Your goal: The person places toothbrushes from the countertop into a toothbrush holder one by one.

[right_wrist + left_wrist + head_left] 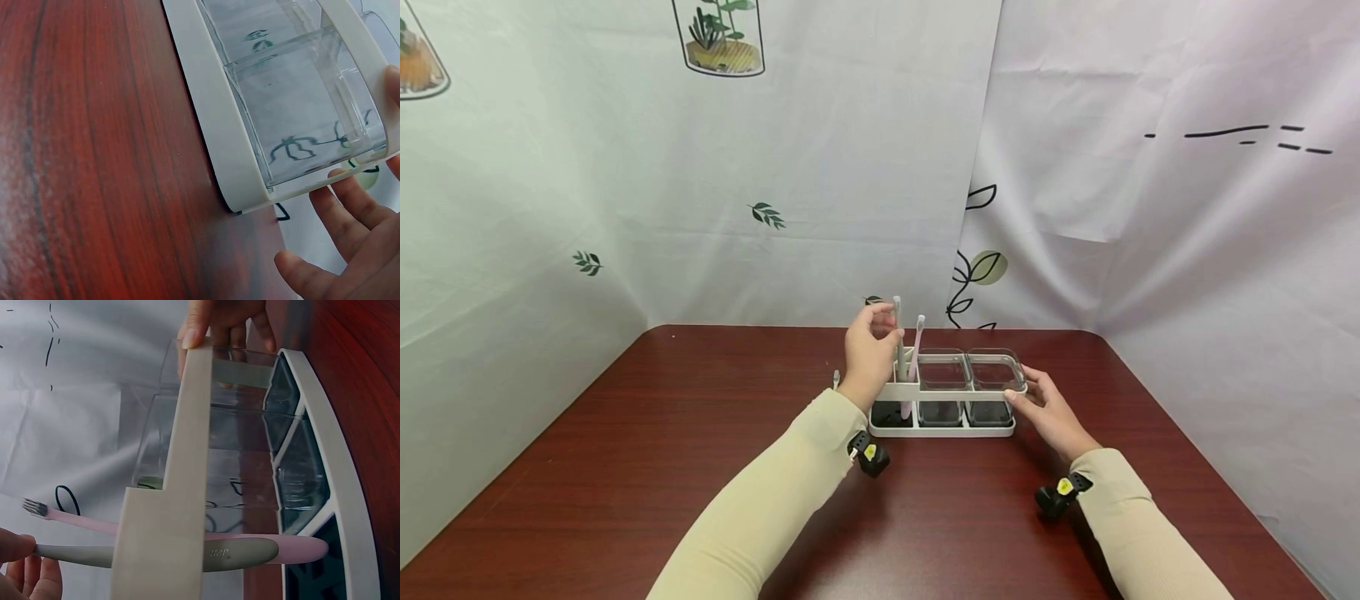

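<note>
A white toothbrush holder with an upper rail stands on the table. My left hand pinches a grey-green toothbrush near its upper end; the handle passes down through the rail, its rounded bottom hanging above the dark base. A pink toothbrush leans beside it in the same end of the holder, bristles up. Two clear cups sit in the other sections. My right hand holds the rail's right end, thumb on the front and fingers around the side.
Behind my left wrist shows the tip of another thin, upright item. The dark red wooden table runs back to a white printed cloth. A small black camera is strapped at each wrist.
</note>
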The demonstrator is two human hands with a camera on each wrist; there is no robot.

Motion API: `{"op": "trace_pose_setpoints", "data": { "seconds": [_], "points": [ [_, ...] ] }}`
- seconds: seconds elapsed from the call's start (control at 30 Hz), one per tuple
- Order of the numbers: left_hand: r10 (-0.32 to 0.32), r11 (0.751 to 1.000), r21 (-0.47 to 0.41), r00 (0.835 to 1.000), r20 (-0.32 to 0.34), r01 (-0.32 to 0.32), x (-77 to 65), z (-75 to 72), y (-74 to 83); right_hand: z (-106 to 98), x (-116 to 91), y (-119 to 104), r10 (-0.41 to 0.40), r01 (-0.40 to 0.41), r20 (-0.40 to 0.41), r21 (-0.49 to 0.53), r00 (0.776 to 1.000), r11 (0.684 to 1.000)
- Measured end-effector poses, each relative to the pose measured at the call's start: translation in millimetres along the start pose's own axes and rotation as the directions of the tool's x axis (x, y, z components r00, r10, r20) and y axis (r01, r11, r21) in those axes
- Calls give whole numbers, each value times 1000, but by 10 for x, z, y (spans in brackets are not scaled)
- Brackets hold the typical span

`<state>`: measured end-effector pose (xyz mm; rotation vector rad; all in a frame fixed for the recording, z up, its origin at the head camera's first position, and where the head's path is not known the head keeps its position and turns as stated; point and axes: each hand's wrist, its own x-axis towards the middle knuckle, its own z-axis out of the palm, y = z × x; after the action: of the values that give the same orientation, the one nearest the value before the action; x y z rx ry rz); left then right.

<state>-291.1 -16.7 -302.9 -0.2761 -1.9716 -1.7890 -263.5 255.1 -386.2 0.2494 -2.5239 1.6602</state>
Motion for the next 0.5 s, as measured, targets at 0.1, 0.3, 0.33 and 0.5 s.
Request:
{"op": "trace_pose_setpoints", "data": {
  "seconds": [0.1, 0.3, 0.33, 0.5],
  "points": [
    [-10, 1000, 11, 1000, -1, 10, -13, 0, -17, -1, 0, 2, 0, 0, 2, 2, 1000, 1000],
    [-10, 1000, 19, 1000, -6, 10, -31, -1, -74, -4, -4, -5, -5, 5, 3, -3, 1000, 1000],
    [-9, 1000, 21, 1000, -6, 10, -30, 0, -85, -4, -3, -4, -7, 7, 3, -3, 1000, 1000],
    [-36, 998, 45, 999, 6, 36, -35, -2, -129, -2, -2, 1, -11, 11, 0, -1, 1000, 1000]
  ]
}}
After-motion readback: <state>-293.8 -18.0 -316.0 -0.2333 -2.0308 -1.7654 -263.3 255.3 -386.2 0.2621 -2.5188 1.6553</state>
